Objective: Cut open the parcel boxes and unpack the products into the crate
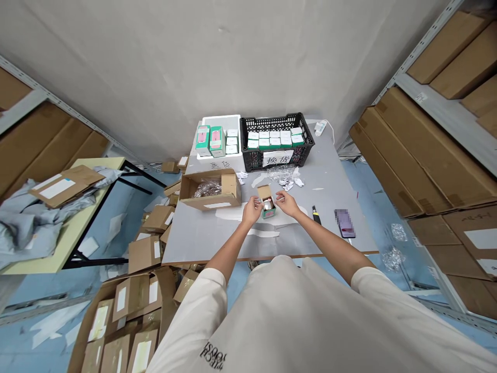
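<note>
A small green-and-white cardboard box [268,211] stands on the grey tabletop [205,235] between the left hand [252,210] and right hand [287,203], both half-curled at its top; whether they grip it is unclear.

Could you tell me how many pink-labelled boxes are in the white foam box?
2: one pink-labelled box and, beside it, another, both at the left end of the white foam box; others may be hidden.

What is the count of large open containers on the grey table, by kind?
Black plastic crate: 1
White foam box: 1
Cardboard carton: 1
Total: 3
</note>
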Motion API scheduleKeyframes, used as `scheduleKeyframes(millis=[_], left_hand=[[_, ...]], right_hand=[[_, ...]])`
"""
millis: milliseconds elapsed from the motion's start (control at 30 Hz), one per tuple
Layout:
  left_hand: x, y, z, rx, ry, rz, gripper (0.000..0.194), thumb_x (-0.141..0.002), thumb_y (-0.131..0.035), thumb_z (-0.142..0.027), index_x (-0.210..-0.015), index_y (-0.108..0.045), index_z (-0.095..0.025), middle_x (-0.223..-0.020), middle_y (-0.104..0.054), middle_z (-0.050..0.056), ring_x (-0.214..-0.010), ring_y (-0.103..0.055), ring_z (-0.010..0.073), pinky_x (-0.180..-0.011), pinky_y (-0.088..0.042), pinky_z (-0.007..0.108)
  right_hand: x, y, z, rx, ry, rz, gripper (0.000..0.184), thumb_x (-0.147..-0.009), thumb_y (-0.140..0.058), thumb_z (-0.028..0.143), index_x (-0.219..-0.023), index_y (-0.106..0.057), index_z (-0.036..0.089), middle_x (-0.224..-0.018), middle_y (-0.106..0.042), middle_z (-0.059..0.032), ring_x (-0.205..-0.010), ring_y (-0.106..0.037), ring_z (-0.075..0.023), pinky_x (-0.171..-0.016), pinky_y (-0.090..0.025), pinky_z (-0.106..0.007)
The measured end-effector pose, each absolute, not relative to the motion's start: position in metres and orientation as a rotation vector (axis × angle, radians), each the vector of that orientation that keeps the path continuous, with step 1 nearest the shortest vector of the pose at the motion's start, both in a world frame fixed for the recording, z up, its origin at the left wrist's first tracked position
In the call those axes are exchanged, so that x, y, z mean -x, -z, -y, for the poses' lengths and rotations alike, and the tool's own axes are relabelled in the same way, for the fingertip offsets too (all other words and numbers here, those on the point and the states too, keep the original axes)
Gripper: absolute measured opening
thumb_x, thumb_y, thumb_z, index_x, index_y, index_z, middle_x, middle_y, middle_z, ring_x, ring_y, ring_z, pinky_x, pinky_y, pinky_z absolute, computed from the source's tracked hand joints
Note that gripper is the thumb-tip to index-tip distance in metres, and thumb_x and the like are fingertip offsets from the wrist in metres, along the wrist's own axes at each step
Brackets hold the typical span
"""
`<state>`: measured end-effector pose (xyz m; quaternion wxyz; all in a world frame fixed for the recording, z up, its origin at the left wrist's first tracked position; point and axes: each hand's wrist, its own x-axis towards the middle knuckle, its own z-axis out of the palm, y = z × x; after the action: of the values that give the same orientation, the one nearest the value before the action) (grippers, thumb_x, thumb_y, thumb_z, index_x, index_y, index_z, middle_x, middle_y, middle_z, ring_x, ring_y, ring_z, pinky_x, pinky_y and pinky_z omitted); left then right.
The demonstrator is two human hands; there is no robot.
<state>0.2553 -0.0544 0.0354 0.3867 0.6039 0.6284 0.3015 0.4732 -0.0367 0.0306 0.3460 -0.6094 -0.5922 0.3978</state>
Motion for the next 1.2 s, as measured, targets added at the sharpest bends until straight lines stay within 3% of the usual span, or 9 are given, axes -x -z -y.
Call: scheduleKeyframes(millis=[133,200,367,567,633,700,800,933,1200], left_hand=[[-0.266,-0.026,0.048,-1.508,-0.708,-1.723,0.064,-0.085,-0.075,-0.031,-0.142,-0.046,-0.020,-0.118,-0.066,0.007,-0.083,-0.068,0.0155,-0.086,-0.052,0.031],[-0.269,-0.024,0.045,-1.494,-0.701,-1.734,0.067,-0.083,-0.076,-0.027,-0.142,-0.047,-0.019,-0.126,-0.061,0.010,-0.079,-0.066,0.0139,-0.089,-0.052,0.032],[-0.269,-0.021,0.044,-1.506,-0.823,-1.648,0.049,-0.081,-0.070,-0.011,-0.128,-0.058,-0.021,-0.132,-0.056,0.009,-0.077,-0.064,0.0123,-0.093,-0.053,0.032],[-0.263,-0.028,0.047,-1.535,-0.900,-1.538,0.031,-0.091,-0.042,-0.004,-0.100,-0.067,-0.021,-0.114,-0.064,0.006,-0.096,-0.068,0.0148,-0.099,-0.051,0.032],[-0.260,-0.031,0.051,-1.558,-0.912,-1.509,0.026,-0.094,-0.045,-0.010,-0.098,-0.068,-0.021,-0.111,-0.067,0.006,-0.103,-0.067,0.0170,-0.099,-0.050,0.032],[-0.259,-0.032,0.056,-1.631,-0.905,-1.486,0.014,-0.092,-0.058,-0.019,-0.101,-0.068,-0.022,-0.117,-0.066,0.006,-0.113,-0.064,0.0195,-0.098,-0.050,0.033],[-0.259,-0.033,0.063,-1.767,-0.843,-1.438,0.030,-0.080,-0.074,-0.020,-0.109,-0.065,-0.023,-0.130,-0.060,0.008,-0.119,-0.060,0.0218,-0.097,-0.051,0.033],[-0.259,-0.031,0.067,-1.818,-0.768,-1.417,0.035,-0.081,-0.070,-0.015,-0.114,-0.062,-0.024,-0.136,-0.056,0.009,-0.116,-0.061,0.0212,-0.097,-0.051,0.033],[-0.254,-0.027,0.066,-1.911,-0.717,-1.387,0.038,-0.084,-0.068,-0.021,-0.122,-0.060,-0.025,-0.141,-0.052,0.009,-0.119,-0.062,0.0239,-0.104,-0.050,0.039]], right_hand=[[-0.469,-0.023,0.033,1.613,-1.055,1.562,0.049,-0.069,-0.073,0.030,-0.117,-0.065,0.021,-0.103,-0.068,-0.0032,-0.071,-0.063,-0.0157,-0.083,-0.057,-0.039],[-0.469,-0.020,0.030,1.625,-1.073,1.568,0.054,-0.068,-0.074,0.027,-0.121,-0.066,0.020,-0.109,-0.067,-0.0056,-0.070,-0.063,-0.0149,-0.083,-0.058,-0.039],[-0.470,-0.020,0.029,1.544,-1.147,1.559,0.058,-0.069,-0.067,0.021,-0.127,-0.068,0.020,-0.118,-0.067,-0.0088,-0.074,-0.065,-0.0153,-0.082,-0.059,-0.039],[-0.476,-0.033,0.030,1.393,-1.253,1.494,0.038,-0.074,-0.058,0.021,-0.106,-0.076,0.023,-0.108,-0.074,-0.0051,-0.086,-0.069,-0.0192,-0.087,-0.059,-0.041],[-0.480,-0.035,0.034,1.399,-1.270,1.510,0.034,-0.076,-0.057,0.022,-0.104,-0.077,0.022,-0.110,-0.074,-0.0059,-0.088,-0.070,-0.0193,-0.088,-0.059,-0.041],[-0.483,-0.035,0.039,1.399,-1.228,1.569,0.032,-0.077,-0.061,0.023,-0.106,-0.076,0.021,-0.117,-0.072,-0.0082,-0.089,-0.071,-0.0192,-0.089,-0.058,-0.040],[-0.485,-0.031,0.047,1.349,-1.171,1.705,0.038,-0.076,-0.070,0.024,-0.114,-0.074,0.021,-0.125,-0.067,-0.0112,-0.092,-0.071,-0.0200,-0.087,-0.059,-0.038],[-0.483,-0.026,0.049,1.342,-1.085,1.834,0.036,-0.078,-0.068,0.018,-0.114,-0.074,0.022,-0.121,-0.067,-0.0099,-0.090,-0.071,-0.0196,-0.085,-0.058,-0.037],[-0.486,-0.023,0.052,1.342,-0.855,2.075,0.038,-0.085,-0.062,0.017,-0.122,-0.071,0.023,-0.124,-0.066,-0.0088,-0.092,-0.070,-0.0207,-0.089,-0.057,-0.039]])
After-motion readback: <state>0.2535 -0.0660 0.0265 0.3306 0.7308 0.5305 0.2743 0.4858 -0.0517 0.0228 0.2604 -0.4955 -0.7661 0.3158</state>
